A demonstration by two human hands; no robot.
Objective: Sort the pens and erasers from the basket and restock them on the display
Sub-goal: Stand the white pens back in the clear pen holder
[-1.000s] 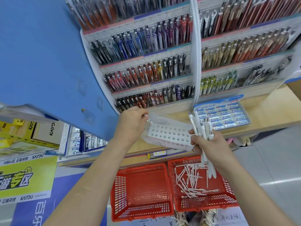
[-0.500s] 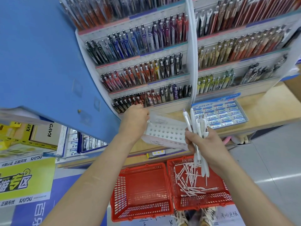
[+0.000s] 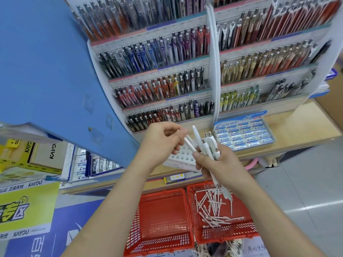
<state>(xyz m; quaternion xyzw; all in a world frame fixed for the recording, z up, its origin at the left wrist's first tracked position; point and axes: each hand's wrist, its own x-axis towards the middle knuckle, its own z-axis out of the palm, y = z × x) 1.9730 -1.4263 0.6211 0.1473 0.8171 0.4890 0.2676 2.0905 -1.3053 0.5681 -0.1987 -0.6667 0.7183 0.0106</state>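
Right hand (image 3: 220,164) grips a bundle of white pens (image 3: 208,145), slim barrels with silver clicker tips pointing up, over the white holed tray (image 3: 182,158) at the edge of the wooden surface (image 3: 300,127). Left hand (image 3: 161,143) pinches the top end of a single white pen (image 3: 189,144); its lower end reaches the right thumb. Loose pens (image 3: 213,206), white-pinkish, lie scattered in the right red basket (image 3: 228,234); the eraser box (image 3: 243,133) sits just right of the hands, below the pen display (image 3: 167,75).

Bare forearms (image 3: 115,201), bare hands (image 3: 161,143), pale laced shoes (image 3: 234,246) at bottom edge
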